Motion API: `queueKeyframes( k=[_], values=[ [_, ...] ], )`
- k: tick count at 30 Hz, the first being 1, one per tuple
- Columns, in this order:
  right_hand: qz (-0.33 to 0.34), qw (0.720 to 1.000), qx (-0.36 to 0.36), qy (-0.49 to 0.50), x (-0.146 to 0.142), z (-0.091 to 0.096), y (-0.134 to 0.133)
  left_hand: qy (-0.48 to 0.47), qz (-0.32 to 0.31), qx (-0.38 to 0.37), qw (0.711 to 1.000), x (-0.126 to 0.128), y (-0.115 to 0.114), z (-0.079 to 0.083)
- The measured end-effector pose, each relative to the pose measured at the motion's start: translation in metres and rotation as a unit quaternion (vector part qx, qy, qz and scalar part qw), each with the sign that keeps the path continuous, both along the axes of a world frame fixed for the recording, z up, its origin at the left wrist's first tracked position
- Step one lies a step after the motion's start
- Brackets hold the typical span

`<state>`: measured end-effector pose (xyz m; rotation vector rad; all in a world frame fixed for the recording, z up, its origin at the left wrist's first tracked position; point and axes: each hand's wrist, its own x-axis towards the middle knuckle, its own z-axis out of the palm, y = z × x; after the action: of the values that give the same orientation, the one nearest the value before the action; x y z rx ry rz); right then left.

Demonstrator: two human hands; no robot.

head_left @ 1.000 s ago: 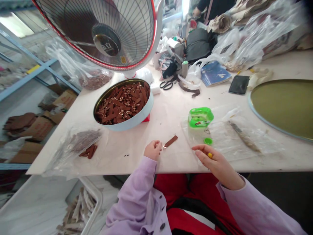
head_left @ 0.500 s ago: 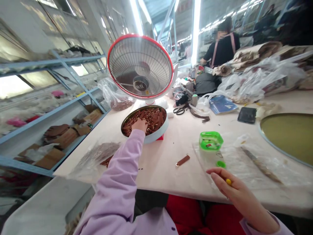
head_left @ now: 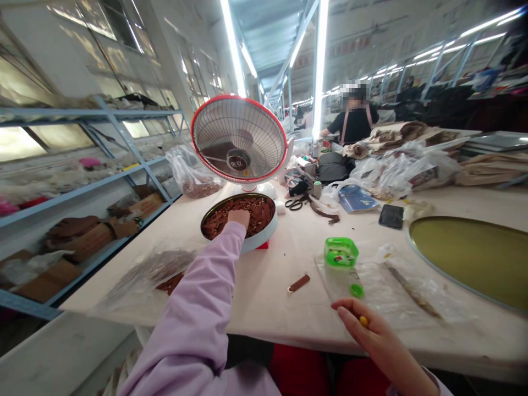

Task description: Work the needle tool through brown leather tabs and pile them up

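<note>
My left hand (head_left: pixel 239 218) is down among brown leather tabs with small metal rings (head_left: pixel 264 212), which fill a round tin (head_left: pixel 258 237). Its fingers are hidden among the tabs, so what they grip does not show. Over the table's front edge, my right hand (head_left: pixel 365 330) is closed around a yellow-ended tool (head_left: pixel 363 321); most of the tool is hidden in the palm. A single brown tab with a ring (head_left: pixel 299 284) lies on the table, left of my right hand. Just beyond that hand are a small green cap (head_left: pixel 356 290) and a green plastic box (head_left: pixel 341 253) with small items inside.
A red-rimmed fan heater (head_left: pixel 239 140) stands behind the tin. Plastic bags of brown pieces (head_left: pixel 165 272) lie at left. Scissors (head_left: pixel 294 204), a blue booklet (head_left: pixel 358 199), a dark phone-like object (head_left: pixel 391 216) and a large round lid (head_left: pixel 474 253) are to the right. A co-worker (head_left: pixel 355 122) is behind.
My view has shifted slightly up and to the right. My left hand has sunk deeper among the tabs in the tin. The right hand keeps the yellow-ended tool.
</note>
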<state>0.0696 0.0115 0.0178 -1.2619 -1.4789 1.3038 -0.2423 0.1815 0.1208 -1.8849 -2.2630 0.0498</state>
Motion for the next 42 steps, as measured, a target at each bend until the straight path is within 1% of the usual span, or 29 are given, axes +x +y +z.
queueKeyframes(
  k=[3, 4, 6, 7, 8, 9, 10, 11, 12, 13, 14, 15, 17, 18, 19, 20, 21, 22, 24, 27, 31, 32, 33, 34, 35, 37, 40, 42],
  values=[
    [-0.006, 1.0, -0.019, 0.017, 0.001, 0.002, 0.002, -0.003, -0.028, 0.061, 0.998, 0.014, -0.033, 0.014],
    [-0.006, 0.999, -0.03, 0.028, 0.0, 0.003, 0.003, -0.01, -0.048, 0.076, 0.996, 0.023, -0.048, 0.014],
    [-0.002, 0.996, -0.051, 0.069, -0.005, 0.008, 0.006, -0.042, -0.108, 0.094, 0.989, 0.049, -0.084, 0.006],
    [0.002, 0.994, -0.056, 0.098, -0.008, 0.011, 0.007, -0.104, -0.182, 0.124, 0.97, 0.064, -0.103, -0.002],
    [0.006, 0.989, -0.06, 0.135, -0.01, 0.013, 0.008, -0.164, -0.248, 0.143, 0.944, 0.08, -0.122, -0.012],
    [0.011, 0.983, -0.059, 0.172, -0.013, 0.015, 0.009, -0.215, -0.298, 0.15, 0.918, 0.097, -0.14, -0.022],
    [0.015, 0.977, -0.054, 0.205, -0.014, 0.017, 0.01, -0.268, -0.338, 0.145, 0.891, 0.112, -0.156, -0.032],
    [0.012, 0.972, -0.053, 0.226, -0.015, 0.017, 0.011, -0.321, -0.361, 0.139, 0.865, 0.126, -0.169, -0.041],
    [0.001, 0.969, -0.056, 0.241, -0.014, 0.017, 0.011, -0.378, -0.366, 0.13, 0.84, 0.138, -0.178, -0.049],
    [-0.009, 0.967, -0.06, 0.248, -0.012, 0.016, 0.011, -0.44, -0.352, 0.117, 0.818, 0.148, -0.184, -0.056],
    [-0.022, 0.967, -0.065, 0.246, -0.009, 0.015, 0.011, -0.508, -0.318, 0.1, 0.794, 0.156, -0.187, -0.062],
    [-0.034, 0.968, -0.067, 0.238, -0.006, 0.014, 0.01, -0.58, -0.27, 0.074, 0.765, 0.162, -0.186, -0.067],
    [-0.049, 0.976, -0.061, 0.203, 0.0, 0.011, 0.009, -0.71, -0.161, -0.001, 0.686, 0.171, -0.181, -0.074],
    [-0.052, 0.981, -0.053, 0.18, 0.002, 0.01, 0.008, -0.754, -0.116, -0.036, 0.645, 0.173, -0.178, -0.077],
    [-0.052, 0.986, -0.044, 0.155, 0.003, 0.009, 0.008, -0.784, -0.083, -0.059, 0.612, 0.176, -0.175, -0.079],
    [-0.049, 0.989, -0.036, 0.133, 0.004, 0.008, 0.008, -0.801, -0.06, -0.07, 0.591, 0.177, -0.173, -0.081],
    [-0.044, 0.992, -0.032, 0.113, 0.004, 0.007, 0.008, -0.808, -0.045, -0.069, 0.583, 0.179, -0.171, -0.082],
    [-0.04, 0.994, -0.031, 0.098, 0.003, 0.006, 0.009, -0.809, -0.033, -0.059, 0.584, 0.18, -0.17, -0.083],
    [-0.035, 0.995, -0.037, 0.081, 0.001, 0.003, 0.011, -0.802, -0.017, -0.039, 0.596, 0.183, -0.17, -0.086],
    [-0.036, 0.994, -0.054, 0.086, -0.001, -0.002, 0.014, -0.78, -0.006, -0.029, 0.625, 0.186, -0.169, -0.093],
    [-0.04, 0.988, -0.086, 0.123, -0.003, -0.012, 0.015, -0.732, -0.015, 0.004, 0.682, 0.189, -0.168, -0.106],
    [-0.04, 0.987, -0.09, 0.127, -0.003, -0.014, 0.015, -0.724, -0.018, 0.012, 0.689, 0.19, -0.167, -0.109],
    [-0.04, 0.987, -0.093, 0.127, -0.003, -0.015, 0.015, -0.724, -0.017, 0.015, 0.69, 0.191, -0.167, -0.11],
    [-0.04, 0.987, -0.093, 0.125, -0.002, -0.016, 0.016, -0.731, -0.013, 0.01, 0.682, 0.191, -0.166, -0.111],
    [-0.039, 0.988, -0.091, 0.121, -0.001, -0.016, 0.016, -0.744, -0.007, 0.0, 0.668, 0.191, -0.166, -0.111],
    [-0.035, 0.991, -0.079, 0.102, 0.002, -0.014, 0.018, -0.774, -0.001, -0.026, 0.632, 0.191, -0.165, -0.108],
    [-0.039, 0.996, -0.045, 0.063, 0.007, -0.009, 0.02, -0.806, -0.019, -0.059, 0.589, 0.188, -0.168, -0.103],
    [-0.038, 0.996, -0.04, 0.067, 0.009, -0.006, 0.02, -0.82, -0.03, -0.07, 0.567, 0.186, -0.17, -0.101]
  ],
)
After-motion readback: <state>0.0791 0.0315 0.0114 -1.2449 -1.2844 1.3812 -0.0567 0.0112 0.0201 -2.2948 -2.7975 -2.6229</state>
